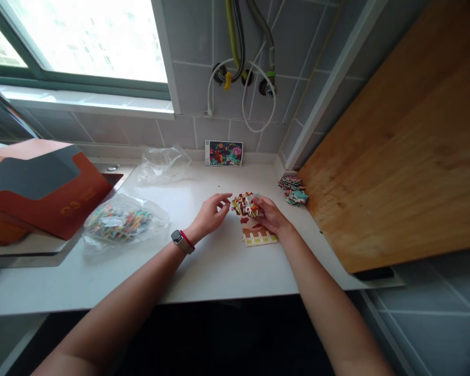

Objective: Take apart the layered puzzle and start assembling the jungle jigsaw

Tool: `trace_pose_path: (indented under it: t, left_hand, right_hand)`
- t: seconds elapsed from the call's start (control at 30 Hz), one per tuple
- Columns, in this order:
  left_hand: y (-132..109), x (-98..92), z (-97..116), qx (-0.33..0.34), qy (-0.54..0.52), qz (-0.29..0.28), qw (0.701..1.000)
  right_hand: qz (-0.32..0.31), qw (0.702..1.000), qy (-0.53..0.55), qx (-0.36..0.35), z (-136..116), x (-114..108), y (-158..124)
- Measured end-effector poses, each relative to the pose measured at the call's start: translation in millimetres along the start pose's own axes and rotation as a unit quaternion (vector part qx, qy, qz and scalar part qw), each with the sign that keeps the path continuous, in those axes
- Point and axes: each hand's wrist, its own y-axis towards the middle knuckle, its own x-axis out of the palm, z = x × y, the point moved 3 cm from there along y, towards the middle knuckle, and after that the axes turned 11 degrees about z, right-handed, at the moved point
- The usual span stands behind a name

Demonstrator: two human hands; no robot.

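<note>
At left in the frame, a clear bag (119, 223) of loose pieces lies on the counter (215, 274). Near the centre, the left hand (208, 216) has its fingers curved and parted, just beside the puzzle pieces (242, 205). These sit bunched right of centre, pinched in the right hand (273, 215), over a fence-printed section (260, 238). They look like light, stiff card, apt to slide apart and crease at the tabs; gripping outer edges seems safest. Farther right lies a pile (293, 191).

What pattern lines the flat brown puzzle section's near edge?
The puzzle section shows white pickets on yellow-green; head view.
</note>
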Motion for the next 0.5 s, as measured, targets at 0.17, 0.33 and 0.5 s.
trace_pose_path:
  t: [0.17, 0.33, 0.5]
  left_hand:
    - [18, -13.2, -18, 0.010, 0.146, 0.036, 0.989]
    - [61, -23.5, -44, -0.140, 0.339, 0.040, 0.929]
    - [104, -31.1, -57, -0.192, 0.406, 0.095, 0.889]
  right_hand:
    - [0.078, 0.996, 0.041, 0.012, -2, -9, 5]
    - [0.130, 0.987, 0.098, 0.022, -6, -16, 11]
    - [0.130, 0.982, 0.138, 0.019, -11, -16, 9]
